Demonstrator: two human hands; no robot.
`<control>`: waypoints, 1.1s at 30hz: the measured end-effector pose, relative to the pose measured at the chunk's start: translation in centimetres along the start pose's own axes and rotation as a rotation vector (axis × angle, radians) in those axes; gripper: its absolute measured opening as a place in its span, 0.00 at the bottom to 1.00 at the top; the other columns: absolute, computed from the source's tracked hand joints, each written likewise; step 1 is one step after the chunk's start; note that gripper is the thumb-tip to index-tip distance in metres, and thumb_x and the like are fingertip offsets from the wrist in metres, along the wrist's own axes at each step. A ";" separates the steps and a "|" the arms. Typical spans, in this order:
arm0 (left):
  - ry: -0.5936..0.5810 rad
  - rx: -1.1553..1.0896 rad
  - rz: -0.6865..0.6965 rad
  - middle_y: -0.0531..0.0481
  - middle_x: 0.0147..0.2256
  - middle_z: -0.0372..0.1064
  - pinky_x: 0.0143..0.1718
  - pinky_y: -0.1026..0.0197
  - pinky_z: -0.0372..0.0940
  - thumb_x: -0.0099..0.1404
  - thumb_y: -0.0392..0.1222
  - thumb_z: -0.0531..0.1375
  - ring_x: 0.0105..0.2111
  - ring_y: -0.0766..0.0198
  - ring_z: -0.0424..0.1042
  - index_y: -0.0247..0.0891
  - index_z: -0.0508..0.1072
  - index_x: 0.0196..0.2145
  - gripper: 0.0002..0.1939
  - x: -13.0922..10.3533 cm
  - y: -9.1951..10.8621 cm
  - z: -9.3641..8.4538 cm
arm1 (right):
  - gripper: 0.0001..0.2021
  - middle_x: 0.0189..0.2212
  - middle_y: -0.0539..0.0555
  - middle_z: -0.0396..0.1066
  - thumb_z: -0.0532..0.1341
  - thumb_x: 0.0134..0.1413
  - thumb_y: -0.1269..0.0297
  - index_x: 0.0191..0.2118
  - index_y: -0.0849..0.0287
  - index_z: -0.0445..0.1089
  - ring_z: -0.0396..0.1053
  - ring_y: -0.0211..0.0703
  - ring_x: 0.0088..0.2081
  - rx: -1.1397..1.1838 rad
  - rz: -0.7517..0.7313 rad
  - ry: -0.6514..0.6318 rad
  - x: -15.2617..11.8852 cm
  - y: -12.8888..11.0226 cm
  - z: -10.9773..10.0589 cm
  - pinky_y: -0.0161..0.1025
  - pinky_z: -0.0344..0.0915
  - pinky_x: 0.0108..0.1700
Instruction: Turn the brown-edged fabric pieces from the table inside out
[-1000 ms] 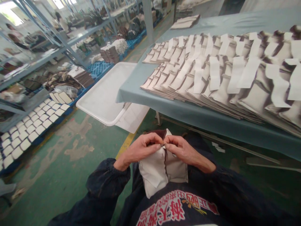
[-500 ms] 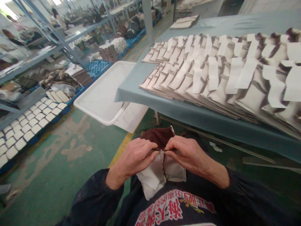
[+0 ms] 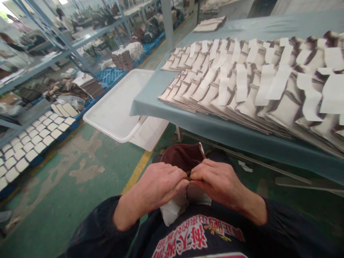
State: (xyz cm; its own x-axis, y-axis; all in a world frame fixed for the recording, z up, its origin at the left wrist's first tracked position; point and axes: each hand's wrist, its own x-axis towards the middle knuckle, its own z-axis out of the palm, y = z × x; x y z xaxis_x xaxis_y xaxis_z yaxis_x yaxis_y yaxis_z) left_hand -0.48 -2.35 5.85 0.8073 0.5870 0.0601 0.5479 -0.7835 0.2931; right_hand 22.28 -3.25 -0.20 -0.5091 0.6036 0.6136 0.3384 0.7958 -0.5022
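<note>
Left grip (image 3: pixel 159 184) and right grip (image 3: pixel 219 181) pinch tightly a curved, brown-lined pale cloth pouch (image 3: pixel 180 154)

The floor (image 3: pixel 67 204) is green and shiny, scuffed through to bare tan patches (image 3: pixel 83 173) (the paint looks badly worn there), with a yellow line (image 3: pixel 138 173) running diagonally across it. A table (image 3: pixel 146 105) under a blue-green cover fills the right side, its pale leg (image 3: pixel 178 134) showing below the edge. A grey post (image 3: pixel 167 25) rises behind its far corner. To the left stand blue-grey racks (image 3: pixel 67 50) and blue pallets (image 3: pixel 110 77); a window (image 3: pixel 62 1) glares white at the top edge
</note>
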 end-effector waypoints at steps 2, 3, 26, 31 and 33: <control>0.015 0.036 0.015 0.50 0.28 0.75 0.30 0.59 0.64 0.81 0.45 0.44 0.28 0.61 0.74 0.37 0.73 0.36 0.23 0.1 0.0 0.3 | 0.08 0.31 0.53 0.79 0.59 0.71 0.68 0.36 0.57 0.70 0.73 0.40 0.32 0.048 0.059 -0.050 0.0 0.1 -0.2 0.36 0.68 0.35; 0.027 0.042 0.019 0.50 0.27 0.75 0.30 0.59 0.64 0.81 0.44 0.44 0.27 0.62 0.74 0.36 0.73 0.35 0.22 0.1 -0.1 0.5 | 0.09 0.31 0.53 0.79 0.58 0.71 0.67 0.36 0.57 0.70 0.73 0.41 0.32 0.076 0.095 -0.083 0.0 0.1 -0.3 0.36 0.68 0.35; 0.057 -0.062 -0.082 0.53 0.28 0.73 0.35 0.58 0.60 0.72 0.43 0.62 0.30 0.63 0.71 0.38 0.70 0.33 0.10 0.1 -2.0 1.3 | 0.05 0.32 0.52 0.75 0.59 0.68 0.68 0.40 0.57 0.72 0.73 0.40 0.34 0.170 0.315 -0.183 -0.9 2.1 -0.1 0.36 0.65 0.36; 0.047 -0.118 -0.093 0.51 0.31 0.75 0.37 0.58 0.62 0.72 0.44 0.62 0.32 0.61 0.73 0.38 0.72 0.36 0.09 -0.1 -2.0 0.8 | 0.06 0.32 0.52 0.76 0.58 0.69 0.68 0.40 0.57 0.72 0.73 0.41 0.34 0.162 0.301 -0.171 -0.7 2.1 -0.2 0.37 0.66 0.37; 0.038 -0.164 -0.101 0.50 0.34 0.77 0.39 0.57 0.63 0.72 0.47 0.62 0.34 0.61 0.74 0.38 0.73 0.40 0.09 -0.1 -2.1 0.9 | 0.06 0.32 0.53 0.76 0.58 0.69 0.68 0.40 0.56 0.72 0.73 0.41 0.34 0.156 0.294 -0.182 -0.6 2.1 -0.1 0.37 0.66 0.37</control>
State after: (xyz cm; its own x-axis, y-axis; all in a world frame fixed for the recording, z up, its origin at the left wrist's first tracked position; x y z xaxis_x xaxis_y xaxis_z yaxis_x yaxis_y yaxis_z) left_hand -1.54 -0.96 4.36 0.7392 0.6710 0.0577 0.5804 -0.6782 0.4508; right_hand 23.38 -1.94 -1.51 -0.5452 0.7755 0.3185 0.3731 0.5646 -0.7362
